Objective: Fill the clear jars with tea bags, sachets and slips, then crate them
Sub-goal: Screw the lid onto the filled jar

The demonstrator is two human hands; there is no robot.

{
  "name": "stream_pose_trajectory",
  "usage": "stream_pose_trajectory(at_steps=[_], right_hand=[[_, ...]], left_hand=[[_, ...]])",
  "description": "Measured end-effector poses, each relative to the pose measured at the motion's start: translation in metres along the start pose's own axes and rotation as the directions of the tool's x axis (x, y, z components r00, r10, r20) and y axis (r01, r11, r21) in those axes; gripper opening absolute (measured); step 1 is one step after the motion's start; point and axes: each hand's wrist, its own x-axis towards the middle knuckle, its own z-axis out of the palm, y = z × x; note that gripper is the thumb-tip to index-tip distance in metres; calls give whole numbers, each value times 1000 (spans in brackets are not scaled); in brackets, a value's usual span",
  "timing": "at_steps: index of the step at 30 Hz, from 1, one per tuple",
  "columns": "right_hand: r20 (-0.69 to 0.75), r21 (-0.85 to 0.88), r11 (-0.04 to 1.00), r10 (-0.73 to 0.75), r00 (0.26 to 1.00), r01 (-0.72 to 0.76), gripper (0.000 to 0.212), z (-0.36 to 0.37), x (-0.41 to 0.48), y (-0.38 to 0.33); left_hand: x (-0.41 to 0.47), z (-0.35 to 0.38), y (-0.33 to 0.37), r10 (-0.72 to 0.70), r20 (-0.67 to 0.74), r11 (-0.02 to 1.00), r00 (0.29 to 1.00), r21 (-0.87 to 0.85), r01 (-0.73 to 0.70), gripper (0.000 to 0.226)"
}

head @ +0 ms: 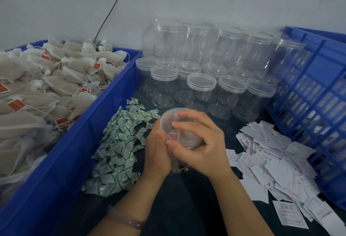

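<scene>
A clear jar (171,123) with a clear lid is held at the middle of the dark table, tilted toward me, with something red and pale showing inside. My left hand (158,153) grips its body from below and left. My right hand (198,142) curls over the lid from the right. Beige tea bags (46,86) with red tags fill the blue bin (104,108) on the left. Green-and-white sachets (119,147) lie heaped left of my hands. White slips (271,162) with red print are scattered on the right.
Several empty lidded clear jars (202,82) stand and lie stacked behind my hands against the white wall. A blue slatted crate (318,104) stands on the right edge. A dark cable (112,9) runs up the wall.
</scene>
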Motion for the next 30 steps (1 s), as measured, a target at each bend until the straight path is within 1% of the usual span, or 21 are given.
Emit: stream_pose_trajectory(at_steps=[2, 3, 5, 7, 9, 10, 11, 14, 18, 20, 23, 25, 27, 30], right_hand=[[0, 3, 1000, 7, 1000, -7, 31, 0, 0, 0], [-4, 9, 1000, 18, 1000, -18, 31, 0, 0, 0], [-12, 17, 999, 39, 999, -38, 30, 0, 0, -2], [-26, 9, 999, 42, 999, -42, 29, 1, 0, -3], [-39, -3, 999, 45, 998, -45, 30, 2, -1, -3], [-46, -9, 999, 45, 998, -46, 30, 2, -2, -3], [-51, -13, 999, 45, 998, -46, 30, 2, -3, -3], [-39, -14, 998, 53, 998, -54, 33, 3, -5, -3], [31, 18, 999, 42, 999, -42, 34, -2, -7, -1], [38, 23, 999, 40, 998, -41, 32, -4, -8, 0], [10, 10, 999, 49, 999, -49, 29, -3, -8, -2], [3, 14, 998, 66, 998, -66, 30, 0, -8, -3], [1, 13, 997, 76, 997, -76, 32, 1, -8, -3], [-8, 10, 997, 74, 997, -74, 34, 1, -10, -2]], left_hand=[[-1, 1, 7, 17, 16, 1000, 1000, -24, -17, 84], [-2, 2, 10, 17, 24, 999, 1000, -42, -16, 94], [-3, 4, 11, 19, 24, 999, 1000, -50, -18, 100], [-2, 3, 10, 19, 13, 999, 1000, -46, -19, 95], [-2, 3, 6, -1, -1, 998, 1000, -59, 1, 79], [-2, 2, 5, -11, -2, 998, 1000, -60, 11, 76], [-2, 2, 5, -17, 1, 998, 1000, -64, 17, 79], [-2, 1, 7, -24, 35, 996, 999, -80, 27, 98], [0, -2, 7, 27, 111, 990, 993, -142, -11, 94], [0, -3, 4, 63, 127, 988, 990, -151, -43, 86], [2, -3, -3, 67, 108, 986, 992, -158, -50, 61], [3, -4, -6, 64, 76, 988, 995, -145, -53, 50], [4, -2, -3, 65, 62, 987, 996, -151, -55, 53], [2, 0, 3, 50, 74, 983, 996, -180, -36, 70]])
